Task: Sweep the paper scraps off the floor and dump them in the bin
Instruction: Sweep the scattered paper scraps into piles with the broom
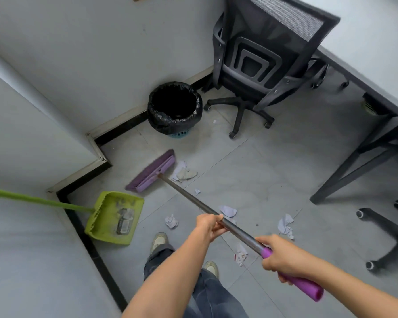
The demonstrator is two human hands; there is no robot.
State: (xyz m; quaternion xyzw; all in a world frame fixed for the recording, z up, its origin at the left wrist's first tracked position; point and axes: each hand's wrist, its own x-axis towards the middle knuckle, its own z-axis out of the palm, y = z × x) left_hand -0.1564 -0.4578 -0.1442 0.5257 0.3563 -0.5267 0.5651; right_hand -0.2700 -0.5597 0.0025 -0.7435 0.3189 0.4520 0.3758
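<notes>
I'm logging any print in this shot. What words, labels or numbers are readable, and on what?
Nothing can be read.
Label on the dark item in the green dustpan: print too blurred.
Paper scrap near the feet: red marks, too small to read.

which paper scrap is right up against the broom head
The pale crumpled clump beside the purple broom head, on its right. The other scraps lie apart, nearer the person's feet, and a tiny bit sits by the bin.
</notes>
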